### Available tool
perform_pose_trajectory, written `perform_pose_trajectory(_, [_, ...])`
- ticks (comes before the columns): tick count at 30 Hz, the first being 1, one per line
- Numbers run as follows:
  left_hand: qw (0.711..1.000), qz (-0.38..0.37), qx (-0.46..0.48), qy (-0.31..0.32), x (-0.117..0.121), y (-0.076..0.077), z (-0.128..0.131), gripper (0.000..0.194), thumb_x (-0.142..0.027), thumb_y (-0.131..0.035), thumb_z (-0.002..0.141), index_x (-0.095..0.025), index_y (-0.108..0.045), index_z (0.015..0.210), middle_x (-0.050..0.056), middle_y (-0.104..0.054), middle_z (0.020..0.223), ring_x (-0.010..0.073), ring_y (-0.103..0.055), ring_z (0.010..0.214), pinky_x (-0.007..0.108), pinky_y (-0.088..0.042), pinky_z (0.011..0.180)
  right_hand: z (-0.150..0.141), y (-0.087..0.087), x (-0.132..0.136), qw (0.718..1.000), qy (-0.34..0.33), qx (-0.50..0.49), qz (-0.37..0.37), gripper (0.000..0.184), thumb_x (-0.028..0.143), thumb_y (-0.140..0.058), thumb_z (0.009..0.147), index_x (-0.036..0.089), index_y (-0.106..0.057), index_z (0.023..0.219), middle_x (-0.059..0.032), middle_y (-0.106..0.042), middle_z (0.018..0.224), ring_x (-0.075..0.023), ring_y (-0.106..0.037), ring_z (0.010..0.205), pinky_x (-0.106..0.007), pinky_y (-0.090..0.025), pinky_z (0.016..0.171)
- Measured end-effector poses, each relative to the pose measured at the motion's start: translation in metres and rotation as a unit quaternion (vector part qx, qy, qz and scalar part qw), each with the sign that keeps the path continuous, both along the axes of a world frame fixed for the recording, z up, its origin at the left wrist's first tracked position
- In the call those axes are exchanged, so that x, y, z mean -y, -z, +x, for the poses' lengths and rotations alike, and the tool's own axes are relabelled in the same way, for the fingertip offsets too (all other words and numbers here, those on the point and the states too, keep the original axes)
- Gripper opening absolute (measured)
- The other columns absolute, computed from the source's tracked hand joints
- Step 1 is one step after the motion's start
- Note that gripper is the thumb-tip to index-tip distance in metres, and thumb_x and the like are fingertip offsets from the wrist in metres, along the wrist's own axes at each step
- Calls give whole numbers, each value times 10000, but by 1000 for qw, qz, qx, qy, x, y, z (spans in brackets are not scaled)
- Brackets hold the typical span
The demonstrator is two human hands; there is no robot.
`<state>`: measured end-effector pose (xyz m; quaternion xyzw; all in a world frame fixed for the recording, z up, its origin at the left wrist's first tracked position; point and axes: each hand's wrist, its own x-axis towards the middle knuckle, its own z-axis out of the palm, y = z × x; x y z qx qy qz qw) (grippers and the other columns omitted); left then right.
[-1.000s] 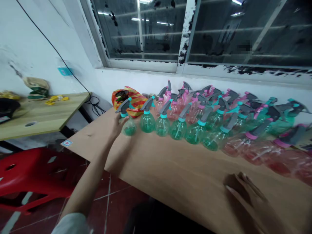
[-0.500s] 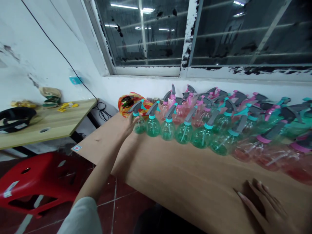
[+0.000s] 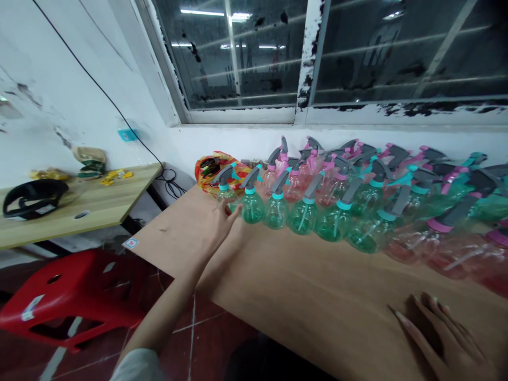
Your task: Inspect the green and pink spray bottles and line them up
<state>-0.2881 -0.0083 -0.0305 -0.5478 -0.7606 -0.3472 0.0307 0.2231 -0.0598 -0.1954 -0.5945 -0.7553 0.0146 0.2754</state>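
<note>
My left hand (image 3: 220, 225) is at the left end of a row of spray bottles, with thumb and fingers apart. Its fingertips are in front of the leftmost spray bottle (image 3: 225, 193), which has a turquoise collar and grey trigger head; its lower part is hidden behind the hand. I cannot tell whether they touch. Just right of the hand stands a round bottle with green liquid (image 3: 253, 209), upright. My right hand (image 3: 446, 333) lies low at the right on the brown tabletop (image 3: 301, 286), fingers stretched out, holding nothing.
Several pink-collared bottles (image 3: 410, 246) and turquoise-collared ones fill the table's back and right side. A red-yellow plastic bag (image 3: 202, 182) sits behind the leftmost bottle. A red stool (image 3: 75, 286) and a side table (image 3: 115, 203) with a black headband-like object (image 3: 35, 198) are at left.
My left hand held the leftmost bottle, set it beside its neighbour, then loosened and drew down toward me. The view has swung slightly left. My right hand still rests on the table.
</note>
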Motion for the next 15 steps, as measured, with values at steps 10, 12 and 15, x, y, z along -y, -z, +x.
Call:
perform_pose_trajectory(10, [985, -142, -82, -50, -32, -27, 39, 646, -601, -530, 783, -159, -481, 1252, 180, -693, 947, 383, -651, 920, 443, -465, 750, -22, -26, 5, 1000, 6, -22, 18, 624, 623, -300, 840, 202, -601, 1189, -148, -572, 1276, -360, -413, 1281, -582, -344, 1008])
perform_pose_trajectory(12, [982, -151, -93, -62, -29, -29, 40, 632, -603, -510, 793, -158, -480, 1241, 189, -683, 977, 383, -643, 953, 447, -464, 764, -24, -27, 5, 999, 10, -26, 22, 621, 625, -298, 839, 214, -603, 1192, -141, -584, 1261, -358, -429, 1270, -581, -344, 1007])
perform_pose_trajectory(15, [979, -162, -105, -73, -24, -31, 39, 604, -581, -522, 794, -174, -470, 1237, 183, -654, 1073, 360, -618, 1025, 427, -459, 795, -26, -28, 6, 999, 21, -31, 23, 622, 619, -300, 842, 215, -589, 1216, -138, -578, 1272, -356, -431, 1267, -580, -339, 1011])
